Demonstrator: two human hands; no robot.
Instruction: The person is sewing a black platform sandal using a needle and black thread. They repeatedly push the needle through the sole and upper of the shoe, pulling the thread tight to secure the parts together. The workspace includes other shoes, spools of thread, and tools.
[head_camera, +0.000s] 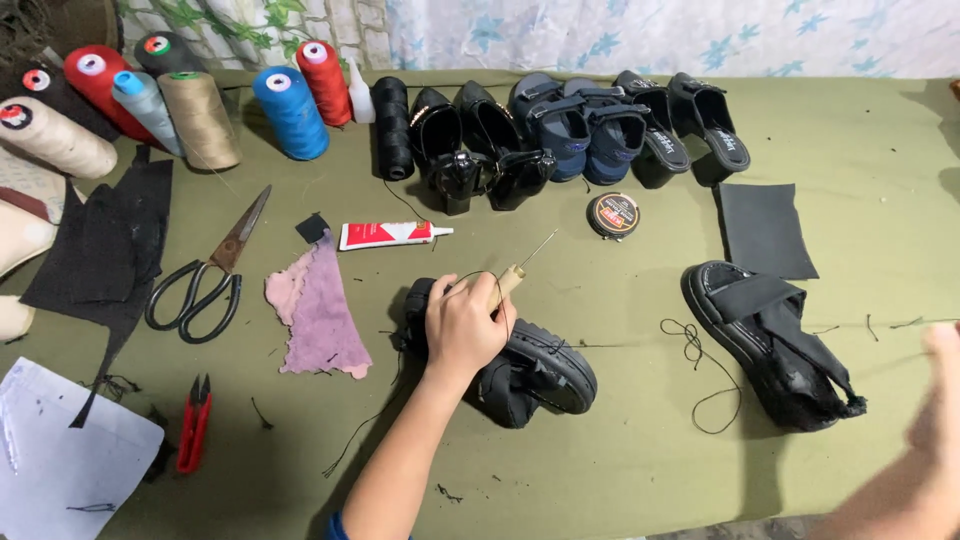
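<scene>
**Stitching step: awl held over the black sandal, thread drawn out to the right**

My left hand (462, 328) rests on the black sandal (530, 375) that lies on its side near the middle of the green table (620, 470). The fingers are closed around the wooden handle of a sewing awl (515, 272); the needle points up and away from me, clear of the sole. The same hand presses the sandal down and steadies it.

My right hand (935, 400) is at the far right edge of the view, blurred. I cannot tell whether it is closed or what it holds. A thin black thread (640, 345) runs from the sandal's sole toward it, and a loose loop of the thread lies on the cloth between the two sandals.

Judgement of step: a stitch appears to be in hand, with the thread being pulled taut away from the sole while the awl is clear of the work.

Requirements for the next move, as I judge them:
- Keep the sandal pinned so that it does not roll.
- Bring the needle tip back down to the sole edge beside the last stitch.
- Keep the slack loop clear of the second black sandal (775, 345) to the right.

Nearby and untouched: scissors (205, 275), red thread snips (194, 423), a glue tube (385, 235), a pink rag (318, 310).
</scene>
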